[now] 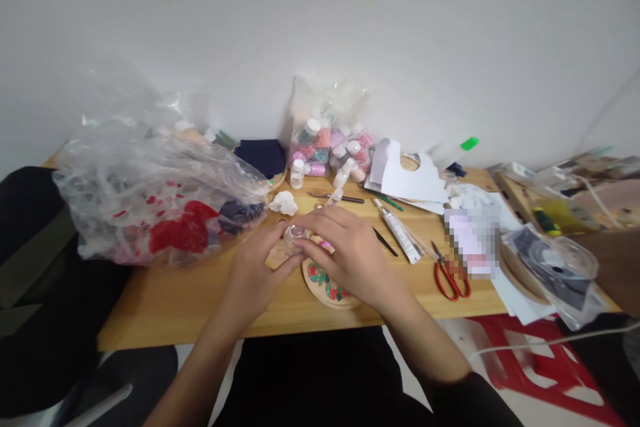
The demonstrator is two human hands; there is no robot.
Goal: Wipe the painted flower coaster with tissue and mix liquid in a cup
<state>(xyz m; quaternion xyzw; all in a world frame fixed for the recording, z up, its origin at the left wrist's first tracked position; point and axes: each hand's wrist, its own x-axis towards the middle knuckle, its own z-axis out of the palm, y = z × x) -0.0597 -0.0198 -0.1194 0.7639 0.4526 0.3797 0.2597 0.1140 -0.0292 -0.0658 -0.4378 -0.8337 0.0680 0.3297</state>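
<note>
Soft, even, fairly bright light falls from above. The wall [320, 27] reads pale grey, and only faint shadows lie on the bench [165, 307] under the left hand [257, 273] and right hand [345, 247]. White glare streaks the plastic bag [150, 193] at the bench's left end. Both hands and the small clear jar [295, 237] at the fingers [310, 223] are slightly blurred. The wide lens bows the bench's front edge and smears the corners. A pixelated patch [473, 240] covers paper near the right end.

Right hand [350, 255] covers the upper part of round wooden disc with red-green decoration [327, 290]. Small clear round object [294, 235] at fingertips: blurred, unidentifiable. White paper sheet [475, 199] partly pixelated.
</note>
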